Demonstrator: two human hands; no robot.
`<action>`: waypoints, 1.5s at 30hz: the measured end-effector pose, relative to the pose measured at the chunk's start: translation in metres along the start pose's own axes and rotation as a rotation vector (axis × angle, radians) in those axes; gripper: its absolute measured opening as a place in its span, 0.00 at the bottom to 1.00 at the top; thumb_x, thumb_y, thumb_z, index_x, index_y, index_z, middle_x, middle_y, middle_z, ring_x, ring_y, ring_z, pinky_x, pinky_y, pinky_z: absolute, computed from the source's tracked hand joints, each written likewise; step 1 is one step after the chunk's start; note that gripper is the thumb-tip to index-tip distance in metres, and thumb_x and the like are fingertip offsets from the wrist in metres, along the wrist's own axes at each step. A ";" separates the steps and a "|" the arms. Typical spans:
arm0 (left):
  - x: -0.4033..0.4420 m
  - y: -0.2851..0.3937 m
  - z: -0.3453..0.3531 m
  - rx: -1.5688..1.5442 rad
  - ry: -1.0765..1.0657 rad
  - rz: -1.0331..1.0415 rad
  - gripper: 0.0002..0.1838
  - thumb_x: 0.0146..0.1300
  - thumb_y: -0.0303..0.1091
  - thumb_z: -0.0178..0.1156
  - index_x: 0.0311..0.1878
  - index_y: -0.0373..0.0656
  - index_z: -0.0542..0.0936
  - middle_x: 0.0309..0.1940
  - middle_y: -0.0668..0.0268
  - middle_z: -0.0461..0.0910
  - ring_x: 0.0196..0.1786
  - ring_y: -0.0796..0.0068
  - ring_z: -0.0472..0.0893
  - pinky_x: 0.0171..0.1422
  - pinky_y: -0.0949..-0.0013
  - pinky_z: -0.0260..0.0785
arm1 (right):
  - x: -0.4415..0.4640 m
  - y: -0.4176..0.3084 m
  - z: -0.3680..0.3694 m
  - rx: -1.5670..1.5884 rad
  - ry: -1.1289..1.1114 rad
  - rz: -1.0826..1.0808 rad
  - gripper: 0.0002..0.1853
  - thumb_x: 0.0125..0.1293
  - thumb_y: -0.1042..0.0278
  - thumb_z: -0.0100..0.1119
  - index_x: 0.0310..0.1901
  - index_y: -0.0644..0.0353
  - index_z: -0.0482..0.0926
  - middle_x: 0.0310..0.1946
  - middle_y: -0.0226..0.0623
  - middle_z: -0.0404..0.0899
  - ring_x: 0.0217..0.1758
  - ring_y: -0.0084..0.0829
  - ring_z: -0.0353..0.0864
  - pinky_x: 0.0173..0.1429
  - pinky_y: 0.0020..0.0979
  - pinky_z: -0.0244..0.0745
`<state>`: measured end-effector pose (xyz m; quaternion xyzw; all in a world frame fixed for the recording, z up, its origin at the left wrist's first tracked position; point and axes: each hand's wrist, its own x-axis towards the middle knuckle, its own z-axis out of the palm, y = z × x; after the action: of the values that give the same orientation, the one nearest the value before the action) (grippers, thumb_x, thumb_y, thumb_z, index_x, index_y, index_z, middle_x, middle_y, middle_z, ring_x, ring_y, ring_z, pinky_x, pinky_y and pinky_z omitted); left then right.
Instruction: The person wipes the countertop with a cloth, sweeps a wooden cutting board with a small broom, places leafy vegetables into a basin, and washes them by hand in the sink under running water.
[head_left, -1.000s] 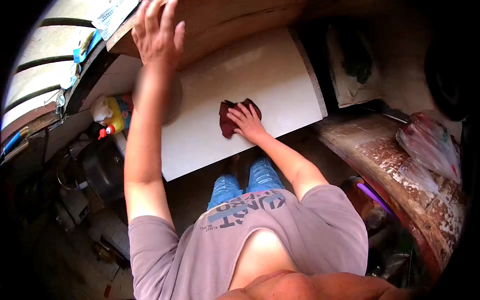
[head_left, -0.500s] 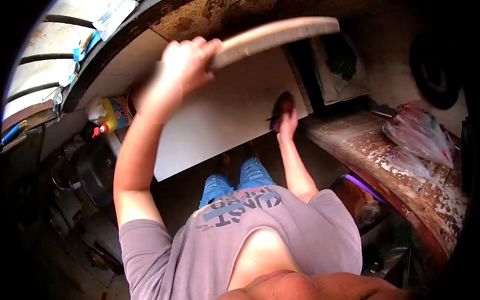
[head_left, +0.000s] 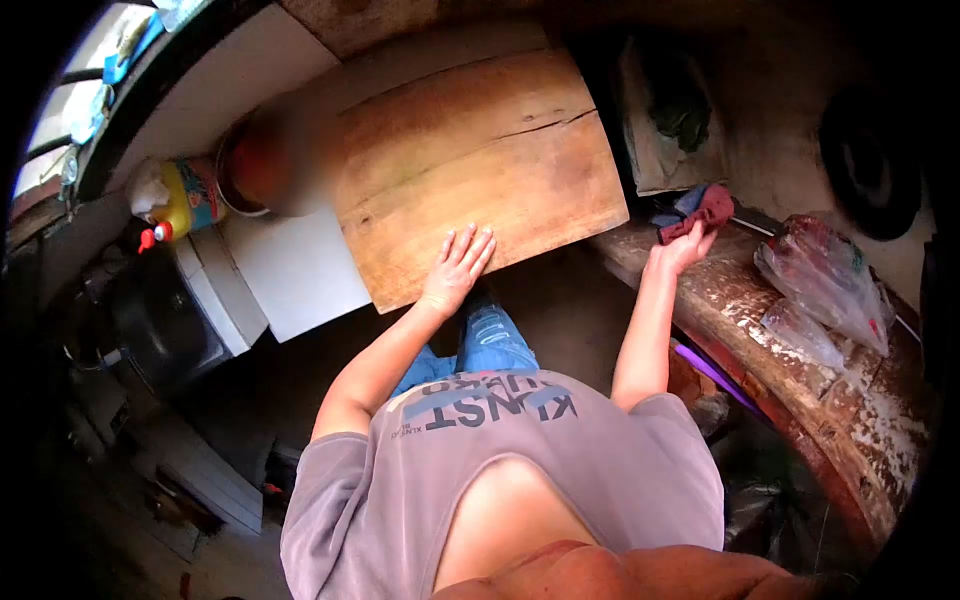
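A large wooden cutting board [head_left: 480, 150] with a dark crack near its right end lies flat on the white countertop [head_left: 300, 285]. My left hand [head_left: 458, 268] rests on the board's near edge, palm down with the fingers stretched out. Off to the right, my right hand [head_left: 683, 250] grips a cloth [head_left: 708, 212], dark red with a blue-grey part, above the worn wooden ledge. Nothing but the cloth shows in that hand.
A yellow bottle with a red cap [head_left: 185, 200] and a round pot [head_left: 245, 165] stand left of the board. The black sink [head_left: 165, 320] is farther left. Plastic bags [head_left: 825, 285] lie on the worn wooden ledge [head_left: 790, 370] at right.
The board, raised on edge in my left hand before, now lies flat on the counter. My left hand has flattened onto it. My right hand has moved right with the cloth.
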<state>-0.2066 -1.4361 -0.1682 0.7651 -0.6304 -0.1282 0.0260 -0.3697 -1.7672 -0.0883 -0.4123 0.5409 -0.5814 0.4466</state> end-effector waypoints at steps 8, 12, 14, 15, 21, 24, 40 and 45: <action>-0.042 0.039 0.045 -0.017 -0.010 0.024 0.34 0.59 0.37 0.45 0.72 0.54 0.56 0.73 0.74 0.53 0.75 0.68 0.50 0.77 0.56 0.33 | -0.028 0.043 0.048 0.160 -0.321 0.106 0.25 0.64 0.75 0.48 0.64 0.64 0.63 0.59 0.40 0.69 0.59 0.35 0.70 0.65 0.35 0.63; -0.045 0.035 0.057 -0.011 0.006 0.034 0.34 0.59 0.37 0.44 0.72 0.55 0.55 0.72 0.74 0.53 0.75 0.68 0.51 0.78 0.55 0.32 | -0.053 0.053 0.073 0.228 -0.437 0.198 0.23 0.64 0.79 0.50 0.62 0.63 0.67 0.57 0.37 0.72 0.58 0.32 0.72 0.64 0.33 0.65; -0.044 0.033 0.056 -0.024 0.022 0.029 0.34 0.59 0.37 0.47 0.71 0.54 0.57 0.72 0.73 0.53 0.75 0.68 0.52 0.77 0.55 0.35 | -0.064 0.056 0.088 0.255 -0.514 0.217 0.22 0.64 0.78 0.51 0.61 0.63 0.67 0.57 0.36 0.72 0.59 0.32 0.72 0.65 0.32 0.64; -0.045 0.033 0.053 -0.037 0.030 0.028 0.34 0.58 0.38 0.50 0.71 0.54 0.58 0.72 0.72 0.53 0.74 0.68 0.53 0.76 0.55 0.38 | -0.069 0.057 0.096 0.274 -0.569 0.219 0.22 0.65 0.77 0.52 0.61 0.63 0.68 0.57 0.36 0.72 0.59 0.31 0.71 0.65 0.32 0.64; -0.010 -0.014 0.017 -0.529 0.183 -0.067 0.33 0.56 0.36 0.60 0.67 0.52 0.65 0.68 0.65 0.60 0.73 0.60 0.56 0.75 0.50 0.46 | -0.103 0.063 0.149 0.250 -0.762 0.316 0.23 0.66 0.79 0.50 0.63 0.64 0.65 0.57 0.35 0.72 0.57 0.28 0.73 0.63 0.31 0.66; 0.031 -0.083 0.002 -0.350 0.363 -0.284 0.25 0.60 0.36 0.56 0.63 0.49 0.68 0.66 0.61 0.62 0.72 0.56 0.56 0.75 0.50 0.45 | -0.130 0.070 0.186 0.072 -0.884 0.252 0.25 0.64 0.81 0.48 0.64 0.66 0.62 0.58 0.39 0.71 0.59 0.30 0.71 0.65 0.31 0.65; 0.109 -0.183 0.015 -0.161 0.071 -0.547 0.28 0.65 0.47 0.44 0.66 0.45 0.65 0.65 0.57 0.63 0.70 0.58 0.56 0.76 0.52 0.37 | -0.288 0.153 0.367 -0.795 -1.700 -1.164 0.29 0.54 0.51 0.63 0.60 0.34 0.71 0.68 0.25 0.60 0.73 0.38 0.52 0.70 0.62 0.43; 0.111 -0.183 0.013 -0.110 0.158 -0.580 0.26 0.65 0.46 0.46 0.64 0.46 0.67 0.66 0.59 0.62 0.70 0.60 0.56 0.76 0.53 0.38 | -0.269 0.171 0.376 -0.819 -1.717 -1.215 0.26 0.56 0.47 0.60 0.58 0.35 0.74 0.65 0.23 0.64 0.71 0.37 0.55 0.68 0.60 0.46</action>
<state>-0.0152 -1.5049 -0.2357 0.9183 -0.3738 -0.1042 0.0789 0.0753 -1.6085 -0.2296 -0.9858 -0.0853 -0.0052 0.1449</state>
